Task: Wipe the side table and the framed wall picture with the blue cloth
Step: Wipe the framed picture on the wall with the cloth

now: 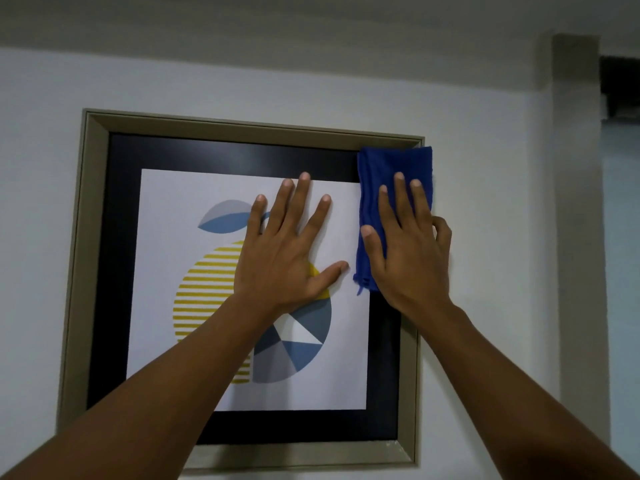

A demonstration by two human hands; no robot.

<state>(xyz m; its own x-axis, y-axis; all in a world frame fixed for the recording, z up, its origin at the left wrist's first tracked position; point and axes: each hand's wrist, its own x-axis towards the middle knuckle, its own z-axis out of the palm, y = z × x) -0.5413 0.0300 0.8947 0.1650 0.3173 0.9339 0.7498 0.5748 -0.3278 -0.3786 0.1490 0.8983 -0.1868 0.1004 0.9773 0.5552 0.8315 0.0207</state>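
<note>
The framed wall picture (pixel 110 271) hangs on a white wall, with a beige frame, a black mat and a print of blue, grey and yellow shapes. My left hand (pixel 287 251) lies flat on the glass near the middle, fingers spread, holding nothing. My right hand (pixel 408 247) presses the folded blue cloth (pixel 377 174) against the picture's upper right corner, where the cloth overlaps the frame's right edge. The side table is out of view.
A white wall (pixel 485 202) surrounds the picture. A grey pillar (pixel 581 237) runs vertically at the right, with a dark opening (pixel 620 88) beside its top. The ceiling (pixel 277 22) spans the upper part of the view.
</note>
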